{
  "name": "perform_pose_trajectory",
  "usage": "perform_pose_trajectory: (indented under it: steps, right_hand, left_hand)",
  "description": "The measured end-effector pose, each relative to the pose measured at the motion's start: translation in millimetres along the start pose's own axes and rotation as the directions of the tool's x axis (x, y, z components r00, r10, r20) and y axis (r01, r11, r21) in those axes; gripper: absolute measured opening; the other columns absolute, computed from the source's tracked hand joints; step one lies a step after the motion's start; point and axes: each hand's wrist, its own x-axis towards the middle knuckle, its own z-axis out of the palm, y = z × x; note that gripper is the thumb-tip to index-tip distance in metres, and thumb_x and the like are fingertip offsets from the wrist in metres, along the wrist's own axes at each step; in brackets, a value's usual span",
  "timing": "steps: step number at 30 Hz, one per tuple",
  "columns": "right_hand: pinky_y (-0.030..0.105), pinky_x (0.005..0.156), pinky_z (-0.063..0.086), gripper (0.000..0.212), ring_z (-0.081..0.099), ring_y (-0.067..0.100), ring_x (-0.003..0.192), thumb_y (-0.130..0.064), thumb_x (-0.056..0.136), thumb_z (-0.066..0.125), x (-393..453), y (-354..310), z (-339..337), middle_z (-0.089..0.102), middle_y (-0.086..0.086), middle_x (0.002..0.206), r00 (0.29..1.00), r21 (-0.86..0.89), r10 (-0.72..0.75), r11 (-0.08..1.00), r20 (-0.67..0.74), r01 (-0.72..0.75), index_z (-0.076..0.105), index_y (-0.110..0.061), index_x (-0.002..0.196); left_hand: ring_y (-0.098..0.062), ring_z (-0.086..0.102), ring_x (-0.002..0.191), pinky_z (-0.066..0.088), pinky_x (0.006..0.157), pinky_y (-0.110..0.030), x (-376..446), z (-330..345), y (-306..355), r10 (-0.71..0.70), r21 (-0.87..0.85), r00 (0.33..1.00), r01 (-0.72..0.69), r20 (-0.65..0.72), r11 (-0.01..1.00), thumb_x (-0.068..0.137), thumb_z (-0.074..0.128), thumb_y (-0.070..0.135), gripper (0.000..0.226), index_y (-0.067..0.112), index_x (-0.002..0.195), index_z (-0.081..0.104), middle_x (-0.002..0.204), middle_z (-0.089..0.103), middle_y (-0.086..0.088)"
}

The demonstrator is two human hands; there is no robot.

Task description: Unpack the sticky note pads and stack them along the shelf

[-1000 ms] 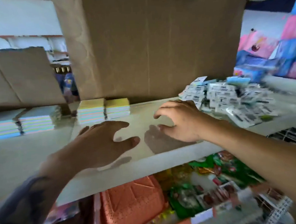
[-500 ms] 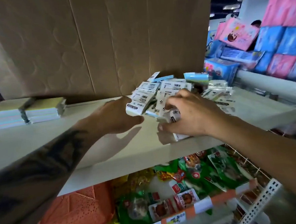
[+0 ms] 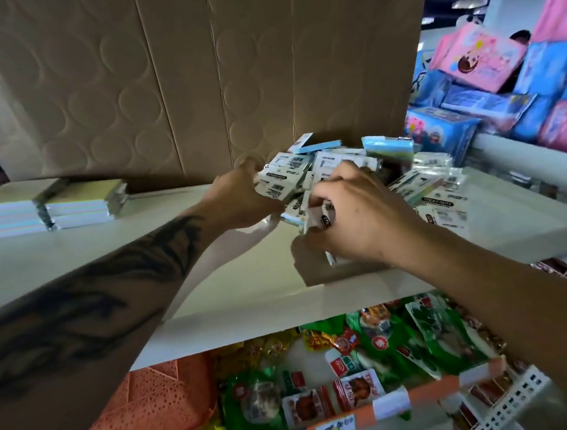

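**Both Hands in the Heap of Wrapped Pads**

The left hand [image 3: 237, 198] curled around a glossy, film-wrapped sticky note pad [image 3: 275, 183] at the near edge of a loose pile [image 3: 417, 185] on the smooth white shelf [image 3: 246, 284]. The right hand [image 3: 360, 223] pinched another small rectangular pad [image 3: 319, 217] just beside it. Behind the pile stood a tall corrugated cardboard box [image 3: 199, 79], its face embossed with rings. Two neat stacks of flat pastel-layered pads [image 3: 50, 206] lay well apart on the shelf's left end. Shiny green snack packets [image 3: 369, 353] crowded the tier below.
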Motion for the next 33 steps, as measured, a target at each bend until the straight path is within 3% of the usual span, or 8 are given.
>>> perform_pose_trajectory:
  steps: [5, 10, 14, 18, 20, 24, 29, 33]
  right_hand:
    - [0.043, 0.093, 0.05, 0.043, 0.047, 0.024, 0.117, -0.052, 0.074, 0.073, 16, -31, -2, 0.045, -0.001, 0.122, 0.993, 0.049, -0.081, 0.995, -0.081, 0.085, 0.067, -0.03, 0.112]
    - [0.042, 0.087, 0.052, 0.029, 0.052, 0.024, 0.106, -0.047, 0.075, 0.072, 41, -99, 10, 0.047, 0.0, 0.116, 0.969, 0.089, -0.232, 0.967, -0.087, 0.24, 0.068, -0.028, 0.096]
    - [0.036, 0.084, 0.049, 0.028, 0.052, 0.026, 0.105, -0.046, 0.073, 0.073, 55, -169, 25, 0.05, 0.0, 0.113, 0.935, 0.14, -0.346, 0.925, -0.078, 0.354, 0.068, -0.027, 0.094]
    - [0.034, 0.085, 0.047, 0.024, 0.053, 0.027, 0.103, -0.045, 0.071, 0.074, 60, -240, 36, 0.051, 0.0, 0.109, 0.907, 0.146, -0.415, 0.895, -0.073, 0.421, 0.064, -0.029, 0.086]
    - [0.036, 0.088, 0.048, 0.031, 0.052, 0.026, 0.105, -0.047, 0.07, 0.073, 62, -279, 44, 0.051, 0.0, 0.11, 0.894, 0.133, -0.443, 0.884, -0.068, 0.448, 0.067, -0.029, 0.094]
    - [0.039, 0.091, 0.05, 0.035, 0.051, 0.025, 0.108, -0.049, 0.071, 0.073, 72, -361, 59, 0.052, 0.001, 0.112, 0.884, 0.141, -0.466, 0.873, -0.039, 0.466, 0.068, -0.028, 0.1]
    - [0.04, 0.092, 0.05, 0.039, 0.05, 0.024, 0.109, -0.053, 0.067, 0.069, 89, -455, 76, 0.053, 0.001, 0.107, 0.905, 0.172, -0.426, 0.891, 0.004, 0.419, 0.069, -0.027, 0.095]
    - [0.04, 0.092, 0.051, 0.049, 0.056, 0.024, 0.105, -0.06, 0.059, 0.055, 102, -511, 90, 0.056, -0.001, 0.105, 0.927, 0.196, -0.371, 0.914, 0.051, 0.355, 0.072, -0.028, 0.093]
  left_hand:
    - [-0.021, 0.065, 0.094, 0.056, 0.073, -0.032, -29, -38, -19, -0.01, 0.075, 0.998, 0.014, -0.055, 0.997, 0.071, 0.086, 0.048, 0.079, 0.029, 0.134, 0.044, 0.108, 0.065, 0.006]
    - [-0.025, 0.064, 0.098, 0.057, 0.083, -0.04, -85, -92, -65, -0.083, 0.086, 0.985, 0.097, -0.151, 0.992, 0.069, 0.084, 0.049, 0.071, 0.032, 0.127, 0.049, 0.112, 0.068, 0.004]
    - [-0.03, 0.061, 0.099, 0.053, 0.08, -0.038, -135, -134, -127, -0.197, 0.128, 0.953, 0.23, -0.231, 0.965, 0.067, 0.084, 0.053, 0.073, 0.033, 0.128, 0.05, 0.115, 0.067, -0.003]
    - [-0.031, 0.059, 0.097, 0.049, 0.076, -0.037, -177, -173, -199, -0.322, 0.057, 0.903, 0.351, -0.285, 0.935, 0.065, 0.086, 0.05, 0.067, 0.036, 0.122, 0.053, 0.109, 0.067, -0.003]
    - [-0.031, 0.06, 0.093, 0.048, 0.071, -0.036, -196, -195, -235, -0.349, 0.035, 0.894, 0.373, -0.28, 0.927, 0.055, 0.082, 0.062, 0.075, 0.036, 0.121, 0.054, 0.104, 0.068, -0.002]
    - [-0.029, 0.063, 0.08, 0.053, 0.073, -0.038, -224, -238, -312, -0.359, 0.034, 0.885, 0.386, -0.297, 0.922, 0.038, 0.063, 0.075, 0.082, 0.038, 0.11, 0.052, 0.091, 0.068, -0.003]
    - [-0.03, 0.061, 0.087, 0.051, 0.075, -0.038, -248, -287, -395, -0.375, 0.086, 0.885, 0.412, -0.275, 0.907, 0.059, 0.08, 0.064, 0.07, 0.038, 0.116, 0.051, 0.098, 0.068, -0.003]
    - [-0.03, 0.06, 0.093, 0.044, 0.072, -0.037, -262, -311, -443, -0.372, 0.159, 0.892, 0.419, -0.256, 0.894, 0.064, 0.076, 0.067, 0.066, 0.039, 0.117, 0.048, 0.106, 0.067, -0.003]
